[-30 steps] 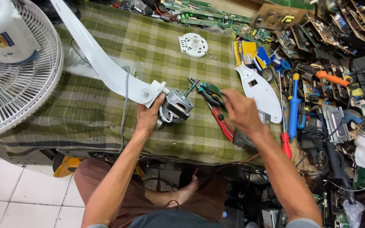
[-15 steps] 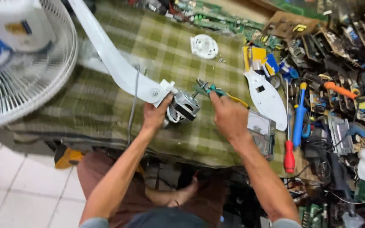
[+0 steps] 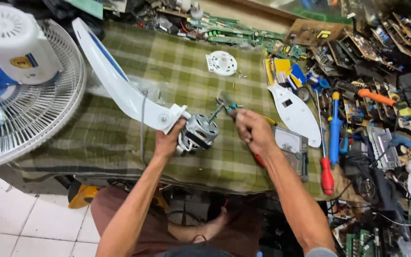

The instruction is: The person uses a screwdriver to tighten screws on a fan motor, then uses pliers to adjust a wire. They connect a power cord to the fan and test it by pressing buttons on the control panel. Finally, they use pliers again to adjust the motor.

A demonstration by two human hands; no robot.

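1. The landmark is the fan motor [image 3: 200, 132], a small metal block with dark windings lying on the green plaid cloth [image 3: 167, 66] near the bench's front edge.
2. My left hand [image 3: 170, 140] sits against the motor's left side. Its fingers are curled shut around the motor body and the end of the white fan neck [image 3: 120, 85] that joins it there.
3. The white neck runs up and left from the motor, toward the white fan grille [image 3: 39, 119] at the bench's left end.
4. The motor shaft [image 3: 215, 113] sticks out of the motor's upper right corner, so the motor's long axis points up and right.
5. My right hand [image 3: 253, 131] is just right of the motor, fingers closed around the handles of green-handled pliers [image 3: 227, 102].
6. The plier tip lies above and right of the motor, at the shaft's end; I cannot tell whether it grips the shaft or only touches it.
7. The shaft end lies up and left of my right fingers, and my right hand is the nearer of the 2 to it.
8. Farther up and right of the motor, apart from it, lies a round white plastic cap [image 3: 222, 63].
9. To the motor's right lie a white cover plate [image 3: 296, 114], a blue tool [image 3: 335, 128] and a red-handled screwdriver [image 3: 327, 173].
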